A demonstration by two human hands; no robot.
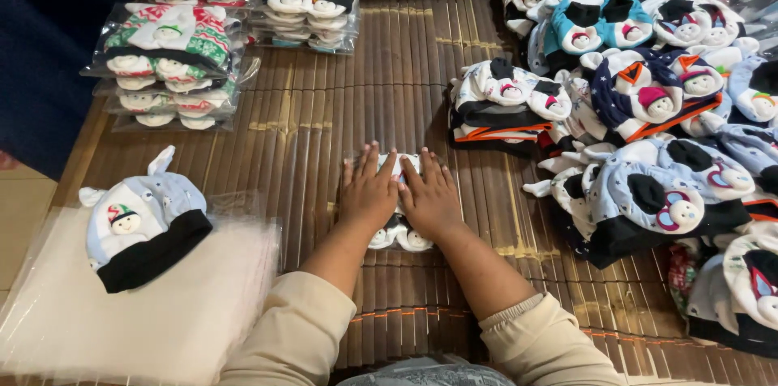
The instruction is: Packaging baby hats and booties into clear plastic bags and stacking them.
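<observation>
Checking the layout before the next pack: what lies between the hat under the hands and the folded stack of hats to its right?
In the head view, only bare bamboo mat lies between the pressed hat and the folded stack.

To my left a lone baby hat [142, 220] lies on clear bags [154, 305]; bagged stacks [174, 62] sit ahead, loose hats [648, 110] heaped right.

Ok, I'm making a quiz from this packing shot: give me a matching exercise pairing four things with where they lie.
Things:
1. Both hands
2. Single light-blue hat
3. Bagged hat stacks
4. Loose hat pile

Places:
A. Far left of the bamboo mat
B. On the clear bags, near left
C. Right side of the mat
D. Pressed flat on a packed hat, centre

Pairs: 1-D, 2-B, 3-A, 4-C
</observation>
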